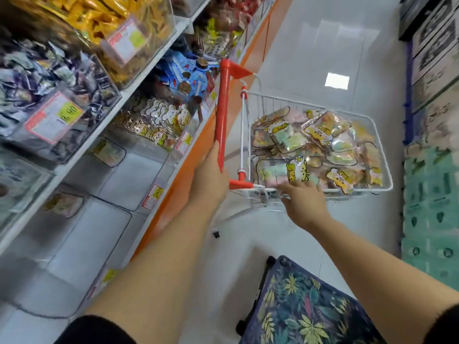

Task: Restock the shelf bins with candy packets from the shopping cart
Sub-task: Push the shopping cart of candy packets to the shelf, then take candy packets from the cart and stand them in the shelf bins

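Observation:
A white wire shopping cart (383, 160) stands on the floor right of the shelves, piled with clear candy packets (320, 145) printed with yellow cartoon figures. My left hand (211, 177) grips the lower end of the cart's red handle bar (222, 112). My right hand (301, 202) reaches over the cart's near rim, its fingers spread and touching the nearest packet (280, 172); I see no grasp. On the lowest shelf, two clear bins (139, 175) hold one similar packet (108, 152) each.
Upper shelf bins hold yellow, dark and blue-wrapped sweets behind red price tags (53, 117). An orange shelf base (188, 160) runs along the floor. A stool with a leaf-print cushion (308, 309) sits below me. Stacked goods (429, 194) line the right side.

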Action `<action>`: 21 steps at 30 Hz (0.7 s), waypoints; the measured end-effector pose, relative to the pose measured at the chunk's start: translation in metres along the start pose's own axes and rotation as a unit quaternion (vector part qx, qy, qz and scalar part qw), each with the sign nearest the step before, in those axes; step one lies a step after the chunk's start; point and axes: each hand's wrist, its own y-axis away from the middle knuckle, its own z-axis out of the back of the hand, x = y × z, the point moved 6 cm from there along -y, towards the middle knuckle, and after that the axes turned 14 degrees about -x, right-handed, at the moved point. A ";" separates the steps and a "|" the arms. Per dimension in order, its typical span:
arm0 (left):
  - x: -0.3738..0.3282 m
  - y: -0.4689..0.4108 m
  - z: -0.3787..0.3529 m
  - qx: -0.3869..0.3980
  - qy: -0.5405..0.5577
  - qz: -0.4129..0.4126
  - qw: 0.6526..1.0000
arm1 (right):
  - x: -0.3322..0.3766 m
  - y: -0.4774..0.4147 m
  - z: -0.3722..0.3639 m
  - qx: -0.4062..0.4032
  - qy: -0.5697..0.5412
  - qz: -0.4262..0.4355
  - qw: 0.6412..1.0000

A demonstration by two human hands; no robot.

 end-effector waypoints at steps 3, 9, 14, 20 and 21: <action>-0.003 -0.015 0.006 -0.084 -0.030 -0.036 0.995 | 0.019 -0.009 0.001 -0.013 -0.071 0.013 0.997; 0.012 -0.029 0.006 -0.097 -0.100 -0.069 0.988 | 0.046 -0.012 -0.012 0.010 -0.206 0.026 0.978; 0.032 -0.009 0.013 -0.075 -0.227 -0.147 0.960 | 0.078 -0.009 -0.026 0.047 -0.251 0.073 0.964; 0.059 0.011 0.020 0.027 -0.271 -0.207 0.940 | 0.073 0.025 -0.042 0.030 -0.112 0.019 0.993; 0.062 0.015 0.021 0.043 -0.278 -0.213 0.936 | 0.073 0.032 -0.043 0.038 -0.091 0.012 0.995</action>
